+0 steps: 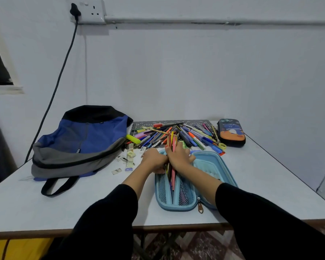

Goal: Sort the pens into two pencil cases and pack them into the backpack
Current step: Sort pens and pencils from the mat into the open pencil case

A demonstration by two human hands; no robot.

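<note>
An open light-blue pencil case [178, 194] lies in front of me with mesh pockets showing. My right hand [178, 156] grips a bundle of coloured pencils [172, 143] whose lower ends reach into the case. My left hand [154, 162] holds the case's left edge, fingers curled at the mesh pocket. Behind them lies a heap of pens and pencils [176, 135]. A dark pencil case [231, 132] with a cartoon print sits zipped at the far right. The blue, grey and black backpack [81, 143] lies on the left.
A grey table [73, 209] bears everything; its front edge is close to me. Erasers, a sharpener and a ruler [130, 158] lie between backpack and case. A patterned mat [176, 122] lies under the pens. A wall socket [88, 10] and cable hang behind.
</note>
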